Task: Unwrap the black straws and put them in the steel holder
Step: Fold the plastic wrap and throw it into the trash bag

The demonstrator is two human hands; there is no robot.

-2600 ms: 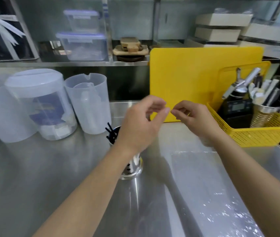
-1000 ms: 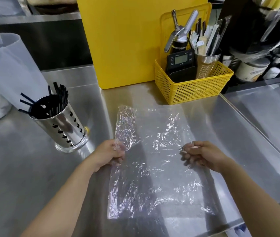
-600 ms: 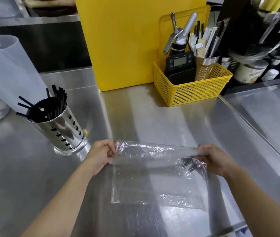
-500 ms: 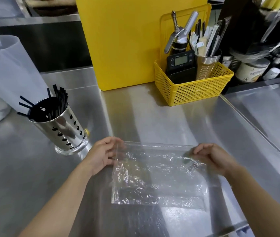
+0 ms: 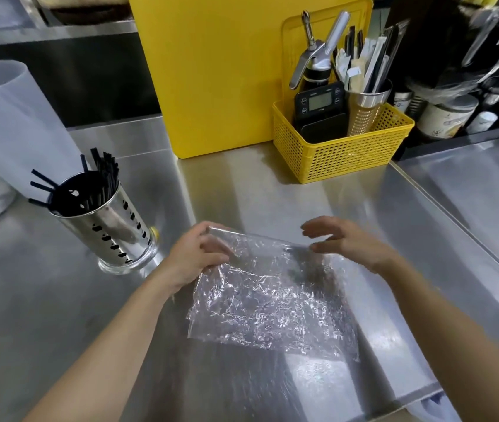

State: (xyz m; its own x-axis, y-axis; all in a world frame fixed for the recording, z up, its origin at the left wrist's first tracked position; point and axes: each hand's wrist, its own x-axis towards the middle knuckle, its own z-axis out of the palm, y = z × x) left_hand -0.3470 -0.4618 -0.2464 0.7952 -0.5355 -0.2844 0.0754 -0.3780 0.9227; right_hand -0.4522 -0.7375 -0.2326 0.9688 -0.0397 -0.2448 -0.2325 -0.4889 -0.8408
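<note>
In the perforated steel holder (image 5: 111,226) at the left of the steel counter (image 5: 272,190), the black straws (image 5: 99,175) already stand, leaving the empty clear wrapper (image 5: 272,303) to be tidied. The left hand (image 5: 195,258) pinches its top-left corner; the right hand (image 5: 344,242) hovers spread, loosely touching the top edge. Best to pin one edge and fold flat, since the crinkly film will likely spring back.

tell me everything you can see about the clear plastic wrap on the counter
The plastic wrap is a thin, see-through sheet, heavily crinkled and glinting with reflections. It looks empty; no straws show in it. It lies mostly flat on the steel counter, with its far edge lifted and folded over toward the person. The left hand pinches its far left corner. The right hand is at the far right edge, fingers spread and blurred, so its contact is unclear. The wrap lies apart from the steel holder to its left.
</note>
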